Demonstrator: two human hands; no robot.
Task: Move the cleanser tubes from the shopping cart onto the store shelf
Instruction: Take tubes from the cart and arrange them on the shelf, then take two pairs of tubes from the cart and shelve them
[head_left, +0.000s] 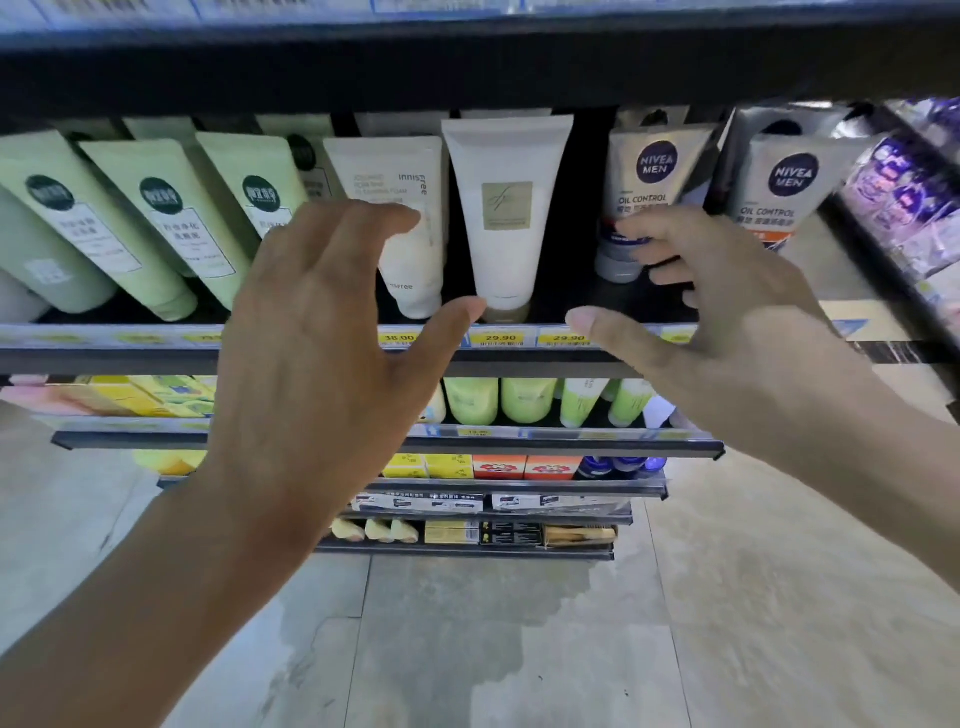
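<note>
**Both hands up at the shelf, white tube standing between them**

I'm looking at the dark store shelf (519, 366) running across the middle of the frame, yellow price tags (501, 338) along its front lip. Dead centre stands the white cleanser tube with a gold square label (506, 218), cap down, upright, with a dark gap on its right side.

Left hand (322, 332) is centre-left of frame, fingers spread and relaxed, gripping nothing; its fingertips overlap the cream tube marked innisfree (410, 208) just left of the white one, though I can't tell if they touch it. The thumb points toward the base of the white tube.

Right hand (717, 312) is centre-right, fingers loosely bent, apart, nothing clamped. Its fingertips lie over the lower part of the grey Nivea Men oil-control tube (649, 182); whether there's contact, I can't tell. A second grey Nivea tube (784, 187) sits further right.

Upper left: a row of pale green tubes with dark round logos (156, 223), leaning. Below, lower shelves carry green bottles (498, 400) and yellow boxes (431, 466). Grey tiled floor (493, 649) fills the bottom of the frame.
</note>
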